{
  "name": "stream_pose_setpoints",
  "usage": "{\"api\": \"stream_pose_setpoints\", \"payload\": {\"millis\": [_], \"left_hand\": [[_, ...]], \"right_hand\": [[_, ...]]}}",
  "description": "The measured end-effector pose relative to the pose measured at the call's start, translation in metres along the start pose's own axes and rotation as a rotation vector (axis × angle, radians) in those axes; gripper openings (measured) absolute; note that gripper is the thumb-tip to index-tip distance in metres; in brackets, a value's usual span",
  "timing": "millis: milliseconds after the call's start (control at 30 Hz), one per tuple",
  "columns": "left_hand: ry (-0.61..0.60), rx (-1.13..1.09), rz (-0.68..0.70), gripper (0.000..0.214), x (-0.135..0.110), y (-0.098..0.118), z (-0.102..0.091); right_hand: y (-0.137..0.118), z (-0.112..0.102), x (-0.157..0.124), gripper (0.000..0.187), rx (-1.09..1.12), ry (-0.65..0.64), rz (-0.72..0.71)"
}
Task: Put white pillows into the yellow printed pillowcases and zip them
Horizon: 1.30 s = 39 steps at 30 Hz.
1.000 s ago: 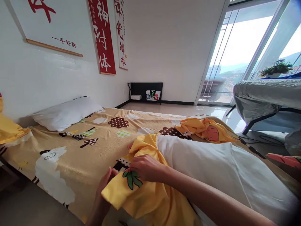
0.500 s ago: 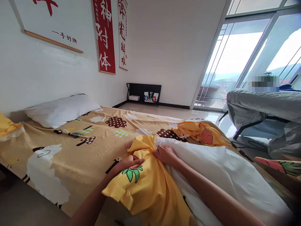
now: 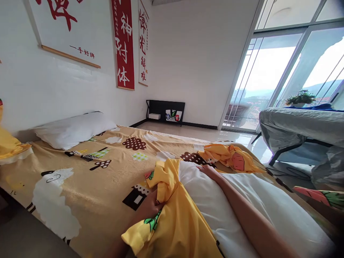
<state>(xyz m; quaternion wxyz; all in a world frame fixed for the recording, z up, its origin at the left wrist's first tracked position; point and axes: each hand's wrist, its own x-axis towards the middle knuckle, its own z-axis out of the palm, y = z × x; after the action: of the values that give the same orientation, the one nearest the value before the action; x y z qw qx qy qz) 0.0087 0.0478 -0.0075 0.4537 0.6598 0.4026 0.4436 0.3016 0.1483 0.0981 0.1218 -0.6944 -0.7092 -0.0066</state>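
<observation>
A yellow pillowcase point(image 3: 185, 218) printed with carrots and green leaves is bunched around the near end of a white pillow point(image 3: 258, 200). My left hand point(image 3: 150, 208) is closed on the bunched yellow fabric, its fingers partly hidden in the folds. On the pillow's upper edge, just right of the pillowcase opening, lies my right hand point(image 3: 209, 171), fingers curled into the white cloth. Most of the pillow stretches out toward the lower right, uncovered. Beyond my right hand, a crumpled yellow-orange cloth point(image 3: 232, 157) rests on the bed.
The bed has a tan blanket point(image 3: 107, 186) with sheep prints. A white pillow point(image 3: 75, 129) lies by the wall, with yellow fabric point(image 3: 10, 143) at far left. A plastic-covered table point(image 3: 298, 122) stands right, near glass doors. A low black stand point(image 3: 158, 107) is at the back wall.
My right hand has moved right along the white pillow, away from the pillowcase edge. My left hand has shifted lower on the yellow fabric. The view has tilted up slightly.
</observation>
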Motion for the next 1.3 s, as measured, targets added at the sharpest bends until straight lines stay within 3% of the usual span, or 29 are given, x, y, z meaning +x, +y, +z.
{"api": "stream_pose_setpoints", "payload": {"millis": [100,233,333,400,467,500,600,667,767,833,967,1067,1200,1300], "left_hand": [[0.060,0.140,0.067,0.039,0.004,0.003,-0.004],[0.169,0.253,0.111,0.034,0.019,0.020,-0.016],[0.271,0.331,0.119,0.034,0.040,0.045,-0.030],[0.337,0.390,0.105,0.036,0.053,0.063,-0.039],[0.437,0.421,0.134,0.040,0.061,0.076,-0.045],[0.552,0.424,0.178,0.045,0.062,0.080,-0.047],[1.023,0.448,0.381,0.064,0.051,0.087,-0.048],[1.134,0.549,0.580,0.067,0.038,0.093,-0.044],[0.935,0.838,0.857,0.064,0.025,0.117,-0.036],[0.809,1.025,0.896,0.062,0.029,0.139,-0.029],[0.677,1.208,0.759,0.047,0.057,0.179,-0.024],[0.619,1.229,0.605,0.025,0.075,0.195,-0.025],[0.634,1.231,0.522,0.015,0.080,0.203,-0.025],[0.605,1.287,0.569,0.010,0.076,0.205,-0.021]], "right_hand": [[-0.010,-0.022,-0.001,0.042,0.061,0.101,0.004],[-0.027,-0.083,-0.010,0.048,0.100,0.313,-0.009],[-0.043,-0.130,-0.036,0.049,0.105,0.635,-0.113],[-0.054,-0.149,-0.058,0.051,0.072,0.869,-0.213],[-0.064,-0.152,-0.078,0.052,0.009,1.034,-0.331],[-0.068,-0.147,-0.086,0.051,-0.025,1.077,-0.402],[-0.076,-0.119,-0.099,0.044,-0.081,1.049,-0.604],[-0.077,-0.097,-0.100,0.041,-0.087,0.991,-0.700],[-0.075,-0.075,-0.095,0.037,-0.062,0.980,-0.757],[-0.072,-0.070,-0.093,0.034,-0.016,0.988,-0.752],[-0.064,-0.073,-0.098,0.024,-0.001,0.963,-0.792],[-0.059,-0.075,-0.108,0.022,-0.071,0.959,-0.750],[-0.063,-0.074,-0.120,0.040,-0.182,0.996,-0.630],[-0.071,-0.066,-0.117,0.057,-0.144,0.825,-0.603]]}}
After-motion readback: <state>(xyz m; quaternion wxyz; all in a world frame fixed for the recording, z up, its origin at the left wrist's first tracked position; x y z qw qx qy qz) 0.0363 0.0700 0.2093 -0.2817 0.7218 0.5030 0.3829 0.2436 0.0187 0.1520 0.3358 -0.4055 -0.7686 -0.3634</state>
